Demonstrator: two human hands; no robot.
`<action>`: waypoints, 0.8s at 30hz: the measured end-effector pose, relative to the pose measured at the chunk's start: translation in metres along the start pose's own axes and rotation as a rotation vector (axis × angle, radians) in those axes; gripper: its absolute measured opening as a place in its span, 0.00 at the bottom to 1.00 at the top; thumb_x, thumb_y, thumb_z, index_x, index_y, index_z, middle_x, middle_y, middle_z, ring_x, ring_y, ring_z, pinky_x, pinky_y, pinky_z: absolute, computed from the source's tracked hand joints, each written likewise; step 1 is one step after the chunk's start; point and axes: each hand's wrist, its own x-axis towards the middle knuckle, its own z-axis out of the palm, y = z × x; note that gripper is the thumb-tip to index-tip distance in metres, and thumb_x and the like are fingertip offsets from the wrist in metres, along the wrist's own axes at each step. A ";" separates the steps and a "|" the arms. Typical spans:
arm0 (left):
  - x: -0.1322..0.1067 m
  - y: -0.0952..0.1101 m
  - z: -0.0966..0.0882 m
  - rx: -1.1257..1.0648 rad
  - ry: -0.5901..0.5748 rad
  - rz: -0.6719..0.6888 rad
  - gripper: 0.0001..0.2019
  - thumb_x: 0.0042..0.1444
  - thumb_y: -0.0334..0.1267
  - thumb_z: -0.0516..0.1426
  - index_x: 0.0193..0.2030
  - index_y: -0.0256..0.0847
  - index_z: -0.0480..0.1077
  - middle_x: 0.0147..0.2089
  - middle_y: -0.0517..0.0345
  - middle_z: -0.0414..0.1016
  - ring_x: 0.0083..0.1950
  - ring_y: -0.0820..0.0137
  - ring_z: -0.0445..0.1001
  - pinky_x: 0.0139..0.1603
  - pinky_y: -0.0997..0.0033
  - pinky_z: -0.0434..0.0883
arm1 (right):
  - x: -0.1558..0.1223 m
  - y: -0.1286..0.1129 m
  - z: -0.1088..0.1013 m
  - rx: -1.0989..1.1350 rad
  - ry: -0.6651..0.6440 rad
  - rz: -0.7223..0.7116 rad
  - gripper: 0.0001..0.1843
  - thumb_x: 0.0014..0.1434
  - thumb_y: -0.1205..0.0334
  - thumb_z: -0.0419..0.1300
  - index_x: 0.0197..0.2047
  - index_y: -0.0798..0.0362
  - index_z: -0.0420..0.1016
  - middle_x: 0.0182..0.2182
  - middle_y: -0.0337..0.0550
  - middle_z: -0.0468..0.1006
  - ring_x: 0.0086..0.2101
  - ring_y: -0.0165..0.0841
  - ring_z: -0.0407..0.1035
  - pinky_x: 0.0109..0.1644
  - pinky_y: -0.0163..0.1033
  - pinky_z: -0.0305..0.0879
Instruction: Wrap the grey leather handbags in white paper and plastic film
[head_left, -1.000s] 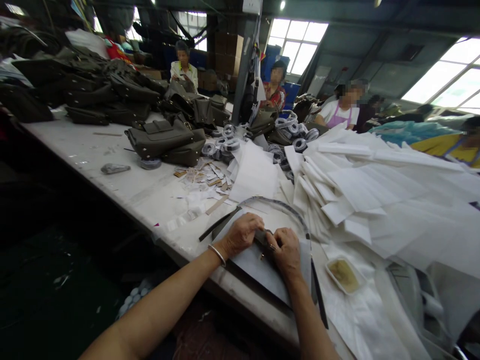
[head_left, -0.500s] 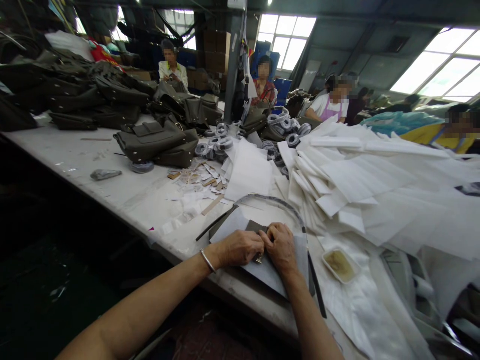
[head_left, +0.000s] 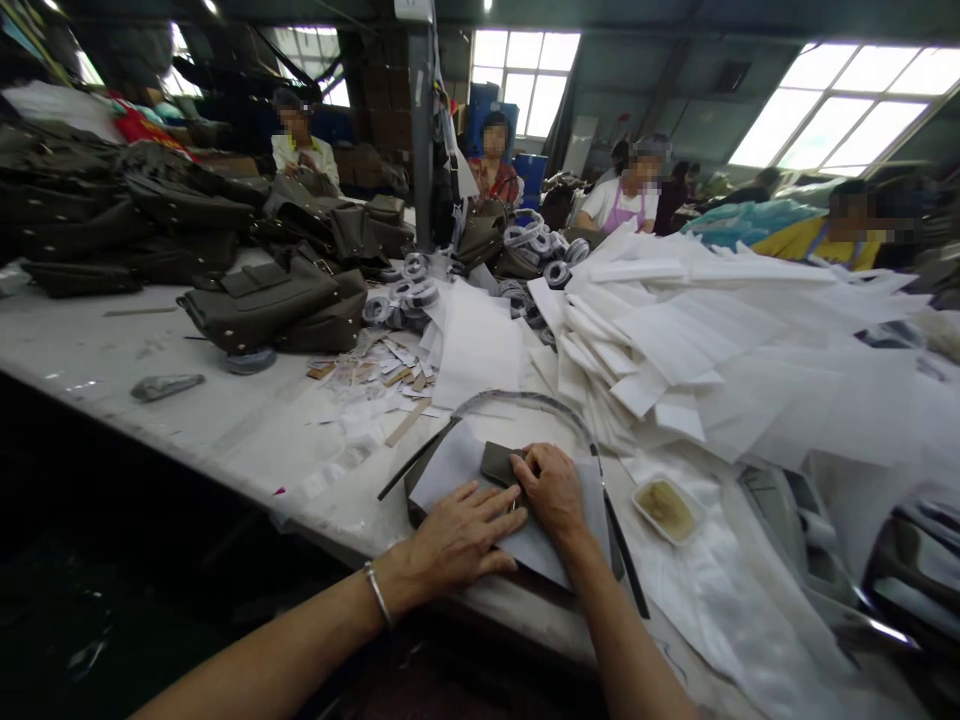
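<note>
Close to the table's near edge lies a dark handbag (head_left: 420, 482), mostly covered by a white sheet (head_left: 450, 465). Its handle (head_left: 517, 396), which looks wrapped, arches behind it. A dark flap (head_left: 495, 462) lies over the sheet. My left hand (head_left: 469, 530) rests flat on the sheet, fingers spread, next to a small gold metal piece partly hidden by the fingers. My right hand (head_left: 551, 488) has its fingers curled down on the flap's right end, and its fingertips are partly hidden.
Several dark bags (head_left: 270, 300) are piled at the left. Paper scraps (head_left: 397, 365) and wrapped rings (head_left: 405, 295) lie beyond my hands. White sheets (head_left: 675, 340) are heaped at the right, near a shallow dish (head_left: 667, 508) of yellowish stuff. Co-workers (head_left: 622, 195) are across the table.
My left hand has gone from a pinch at the metal piece to lying flat with fingers spread. My right hand stays at the flap. The view has turned slightly right.
</note>
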 end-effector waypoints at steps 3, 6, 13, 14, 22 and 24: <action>0.001 0.000 0.001 -0.012 0.021 -0.027 0.26 0.63 0.53 0.57 0.64 0.45 0.64 0.66 0.50 0.67 0.62 0.61 0.70 0.64 0.56 0.64 | 0.001 0.000 -0.001 0.019 0.011 0.012 0.14 0.64 0.56 0.55 0.26 0.49 0.64 0.28 0.39 0.75 0.35 0.35 0.69 0.48 0.41 0.60; -0.002 -0.001 -0.002 0.015 0.033 0.017 0.26 0.63 0.52 0.58 0.63 0.43 0.64 0.65 0.49 0.68 0.63 0.60 0.69 0.64 0.56 0.64 | -0.001 -0.001 -0.001 0.038 0.012 0.015 0.15 0.63 0.56 0.56 0.26 0.49 0.64 0.28 0.39 0.74 0.36 0.35 0.69 0.47 0.40 0.59; -0.002 0.006 -0.004 0.095 -0.034 0.001 0.29 0.59 0.55 0.60 0.62 0.44 0.64 0.64 0.48 0.68 0.63 0.57 0.68 0.64 0.50 0.62 | -0.003 -0.002 0.001 0.098 0.033 0.039 0.10 0.62 0.56 0.59 0.30 0.49 0.67 0.30 0.40 0.75 0.35 0.36 0.68 0.47 0.43 0.59; -0.002 0.006 -0.003 0.106 -0.033 0.008 0.30 0.58 0.55 0.61 0.62 0.44 0.64 0.64 0.48 0.68 0.63 0.57 0.68 0.64 0.49 0.61 | -0.002 -0.003 0.000 0.112 0.038 0.035 0.09 0.61 0.56 0.59 0.31 0.50 0.68 0.33 0.42 0.76 0.38 0.37 0.69 0.49 0.44 0.59; -0.010 -0.008 0.010 0.068 0.065 0.078 0.28 0.62 0.52 0.59 0.65 0.44 0.63 0.64 0.48 0.69 0.64 0.59 0.67 0.67 0.49 0.60 | -0.008 -0.021 -0.038 0.317 -0.190 -0.134 0.06 0.61 0.66 0.61 0.34 0.48 0.78 0.32 0.38 0.79 0.37 0.33 0.72 0.45 0.37 0.67; -0.013 -0.010 0.013 0.069 0.140 0.119 0.26 0.63 0.50 0.57 0.64 0.42 0.64 0.62 0.47 0.70 0.62 0.59 0.70 0.66 0.49 0.62 | -0.016 -0.023 -0.043 0.394 -0.291 -0.145 0.08 0.61 0.68 0.61 0.35 0.48 0.80 0.32 0.37 0.80 0.36 0.31 0.73 0.44 0.36 0.68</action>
